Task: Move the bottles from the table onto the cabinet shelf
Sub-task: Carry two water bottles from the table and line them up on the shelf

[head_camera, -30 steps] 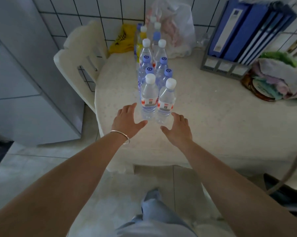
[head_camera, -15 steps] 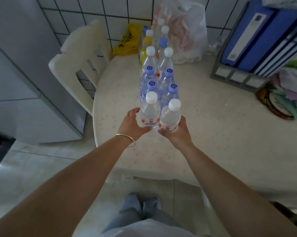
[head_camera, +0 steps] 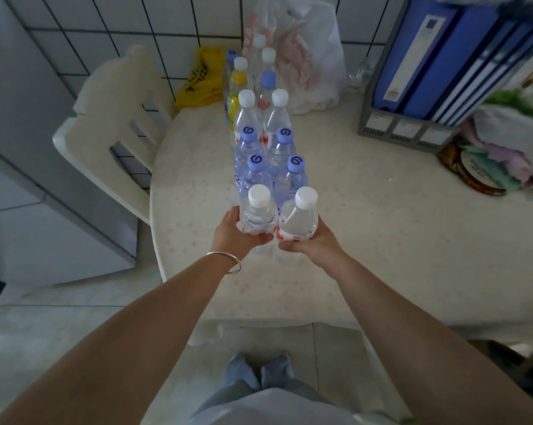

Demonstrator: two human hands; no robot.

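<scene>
Two rows of clear water bottles run down the middle of the cream round table (head_camera: 366, 228). My left hand (head_camera: 234, 236) grips the front-left white-capped bottle (head_camera: 258, 211) around its labelled body. My right hand (head_camera: 312, 243) grips the front-right white-capped bottle (head_camera: 300, 217) the same way. Both bottles are upright and close together. Behind them stand blue-capped bottles (head_camera: 256, 170), then more white-capped ones (head_camera: 248, 113) and a yellow bottle (head_camera: 237, 90). The cabinet shelf is out of view.
A cream chair (head_camera: 111, 124) stands at the table's left, beside a grey cabinet (head_camera: 22, 185). At the back lie a white plastic bag (head_camera: 308, 56) and a yellow bag (head_camera: 202, 78). A grey rack of blue binders (head_camera: 443, 65) and piled cloths (head_camera: 504, 154) fill the right.
Both hands reached forward and closed around the two front bottles. The view has moved closer over the table.
</scene>
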